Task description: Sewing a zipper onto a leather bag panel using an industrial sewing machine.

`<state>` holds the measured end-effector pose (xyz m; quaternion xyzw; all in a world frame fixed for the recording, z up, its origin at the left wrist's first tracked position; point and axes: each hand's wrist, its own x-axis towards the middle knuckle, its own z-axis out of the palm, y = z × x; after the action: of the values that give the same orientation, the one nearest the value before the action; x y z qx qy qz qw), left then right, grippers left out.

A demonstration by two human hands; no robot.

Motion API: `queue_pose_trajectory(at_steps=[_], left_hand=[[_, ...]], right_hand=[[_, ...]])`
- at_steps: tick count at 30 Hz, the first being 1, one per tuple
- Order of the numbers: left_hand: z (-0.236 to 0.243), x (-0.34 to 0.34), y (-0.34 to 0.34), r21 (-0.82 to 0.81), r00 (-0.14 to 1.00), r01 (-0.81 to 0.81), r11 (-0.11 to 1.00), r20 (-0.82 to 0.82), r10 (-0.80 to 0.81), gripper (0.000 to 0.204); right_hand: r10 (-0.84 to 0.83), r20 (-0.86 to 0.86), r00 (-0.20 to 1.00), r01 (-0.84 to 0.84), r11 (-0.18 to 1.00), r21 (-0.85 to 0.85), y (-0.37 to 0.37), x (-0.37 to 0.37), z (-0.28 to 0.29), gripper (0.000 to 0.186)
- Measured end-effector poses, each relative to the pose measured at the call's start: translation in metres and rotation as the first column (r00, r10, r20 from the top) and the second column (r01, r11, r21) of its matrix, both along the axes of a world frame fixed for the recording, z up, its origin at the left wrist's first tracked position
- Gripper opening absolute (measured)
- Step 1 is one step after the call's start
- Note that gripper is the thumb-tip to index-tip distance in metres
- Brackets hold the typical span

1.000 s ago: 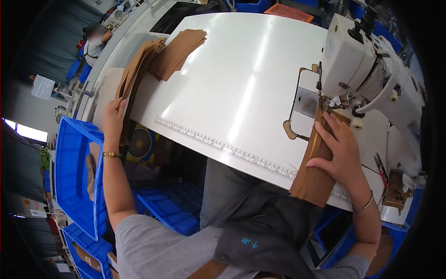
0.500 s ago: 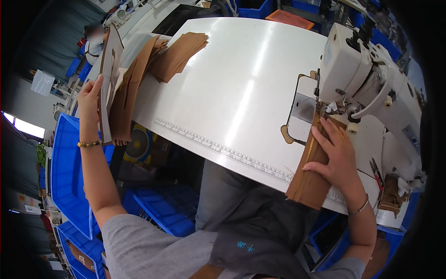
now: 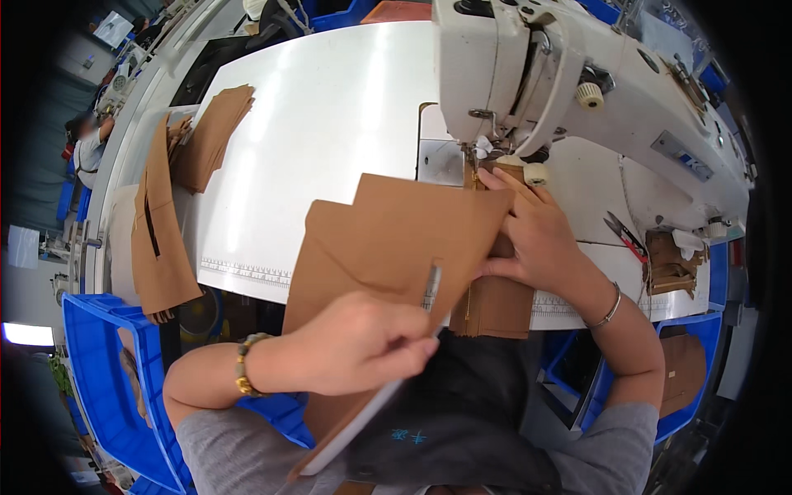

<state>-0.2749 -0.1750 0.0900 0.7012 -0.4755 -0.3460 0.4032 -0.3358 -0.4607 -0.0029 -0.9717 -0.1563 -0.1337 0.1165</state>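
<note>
A brown flat panel (image 3: 363, 239) with stepped edges and a narrow slot hangs in front of me, its far corner next to my right hand. Closed on the panel's edge, thumb and fingers pinching it, is my left hand (image 3: 359, 342). My right hand (image 3: 536, 239) lies with outstretched fingers on a brown layered strip (image 3: 493, 312), its fingertips close to the presser foot. The strip's far end is under the head of a white sewing machine (image 3: 478, 74). Part of the strip and some right fingers are hidden behind the panel.
Stacked brown pieces (image 3: 213, 140) and a slotted brown panel (image 3: 161, 239) lie at the left of the white table (image 3: 330, 107). Red-handled snips (image 3: 627, 238) rest beyond my right forearm. A blue bin (image 3: 120, 371) stands at lower left.
My left hand has swung from the far left to the middle, bringing one slotted panel off the pile. My right hand stays on the strip at the machine. The view has shifted right.
</note>
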Motion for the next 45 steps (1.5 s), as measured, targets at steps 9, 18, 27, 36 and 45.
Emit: queue_pose_trajectory(at_steps=[9, 18, 27, 36, 45], left_hand=[[-0.047, 0.016, -0.055, -0.331, 0.942, 0.177, 0.927, 0.329, -0.063, 0.029], [-0.088, 0.013, -0.056, 0.029, 0.677, -0.099, 0.995, 0.734, 0.046, 0.086], [-0.09, 0.04, -0.072, -0.06, 0.55, -0.128, 0.99, 0.826, 0.121, 0.061], [-0.091, 0.046, -0.073, -0.024, 0.598, -0.163, 0.986, 0.793, 0.118, 0.058], [-0.095, 0.062, -0.075, -0.03, 0.595, -0.166, 0.986, 0.794, 0.124, 0.055]], right_hand=[[0.066, 0.13, 0.989, -0.092, 0.975, 0.204, -0.012, -0.001, -0.023, 0.066], [0.039, 0.174, 0.984, -0.075, 0.976, 0.205, -0.012, -0.003, -0.025, 0.069], [0.017, 0.078, 0.997, -0.036, 0.967, 0.252, -0.008, -0.003, -0.007, 0.077], [0.017, -0.008, 1.0, -0.016, 0.989, 0.148, -0.008, -0.004, -0.004, 0.074], [0.005, -0.107, 0.994, 0.008, 0.993, 0.12, -0.005, -0.003, -0.002, 0.077]])
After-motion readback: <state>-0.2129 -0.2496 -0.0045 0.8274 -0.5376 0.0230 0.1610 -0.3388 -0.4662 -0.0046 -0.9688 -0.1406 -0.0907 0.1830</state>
